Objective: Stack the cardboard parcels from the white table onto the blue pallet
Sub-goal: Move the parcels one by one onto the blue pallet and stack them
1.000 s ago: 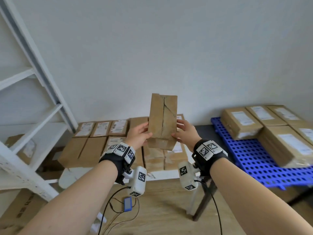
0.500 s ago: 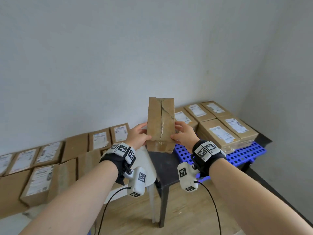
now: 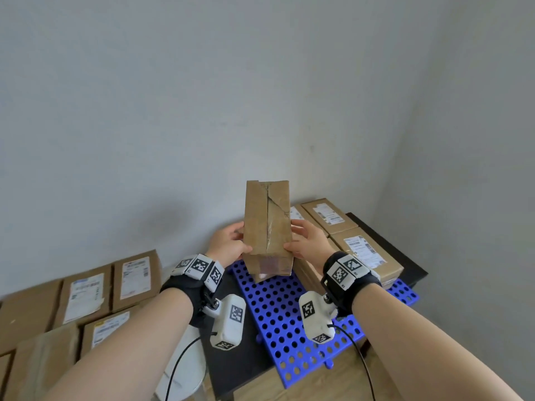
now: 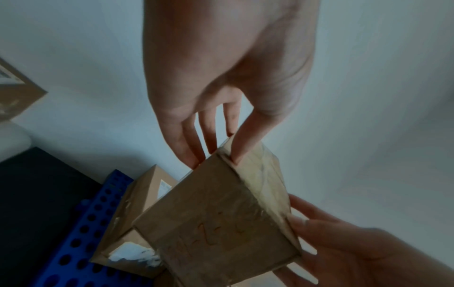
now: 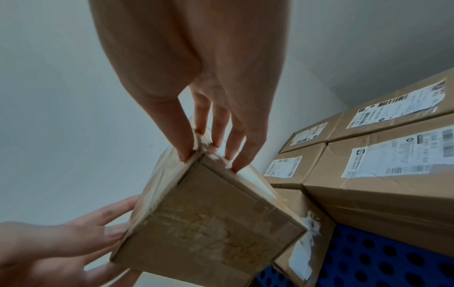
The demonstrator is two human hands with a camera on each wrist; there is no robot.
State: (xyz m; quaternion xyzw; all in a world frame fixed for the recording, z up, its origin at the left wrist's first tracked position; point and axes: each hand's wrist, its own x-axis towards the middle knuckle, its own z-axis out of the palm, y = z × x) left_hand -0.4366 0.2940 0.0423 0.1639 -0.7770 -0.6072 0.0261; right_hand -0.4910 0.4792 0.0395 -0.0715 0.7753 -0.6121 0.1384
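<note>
Cardboard parcel (image 3: 267,227) upright in the air above blue pallet (image 3: 292,319), pinched between left hand (image 3: 228,246) and right hand (image 3: 308,241). Far face hidden. Stacked parcels (image 3: 366,250) on pallet partly blocked; labels unreadable.

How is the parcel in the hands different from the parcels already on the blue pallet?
The held parcel stands on end in the air; the pallet parcels lie flat on the blue pallet. Its facing side shows no label; theirs carry white labels on top. All are brown cardboard.
</note>
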